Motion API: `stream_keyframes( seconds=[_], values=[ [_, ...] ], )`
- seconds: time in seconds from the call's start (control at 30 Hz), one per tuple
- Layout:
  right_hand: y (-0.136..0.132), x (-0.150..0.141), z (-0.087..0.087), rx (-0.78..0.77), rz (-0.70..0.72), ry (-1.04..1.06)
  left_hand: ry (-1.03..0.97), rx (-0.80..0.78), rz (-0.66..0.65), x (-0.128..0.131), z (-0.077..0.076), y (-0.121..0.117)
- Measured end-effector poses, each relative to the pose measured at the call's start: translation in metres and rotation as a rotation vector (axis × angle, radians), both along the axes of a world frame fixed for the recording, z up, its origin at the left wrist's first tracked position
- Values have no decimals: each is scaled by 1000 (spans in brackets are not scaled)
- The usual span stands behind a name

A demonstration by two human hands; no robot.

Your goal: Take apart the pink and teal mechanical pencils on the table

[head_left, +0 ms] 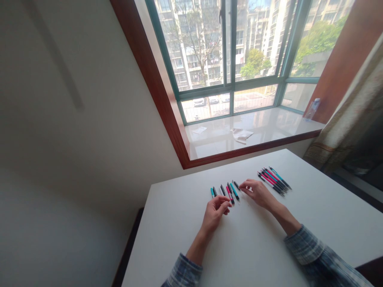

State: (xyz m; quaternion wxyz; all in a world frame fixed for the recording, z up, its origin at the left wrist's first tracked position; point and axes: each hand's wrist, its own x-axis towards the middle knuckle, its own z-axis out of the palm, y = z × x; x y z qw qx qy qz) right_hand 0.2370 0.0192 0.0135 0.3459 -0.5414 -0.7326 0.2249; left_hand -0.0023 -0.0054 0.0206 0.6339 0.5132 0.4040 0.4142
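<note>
Honestly, the left hand [214, 215] and right hand [257, 193] sit curled at slim teal-and-pink plastic pens [226, 192] on the white table [191, 223] — can't tell if the fingers [224, 202] grip any — and one clumsy brush could scatter them.

Head-worn view, facing forward, downward

Two hands in play: left hand [214, 213], right hand [259, 194]! One white table [329, 207]. Around seven loose pens [225, 192] in the near row, then a second lot, bunched pens [273, 180], too tight for an exact count! Over on the one window sill [278, 127]: one cloth [241, 135], one paper slip [200, 130], one plastic bottle [312, 109]!
</note>
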Motion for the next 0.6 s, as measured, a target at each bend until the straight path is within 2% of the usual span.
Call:
stream_keyframes(
  seconds=[0.27, 0.6],
  values=[
    [-3, -10, 2, -28, 111, -34, 10, 8, -9, 0, 3, 0],
    [-2, -3, 5, 9, 11, -52, 4, 18, -6, -1, -1, 1]
  ],
)
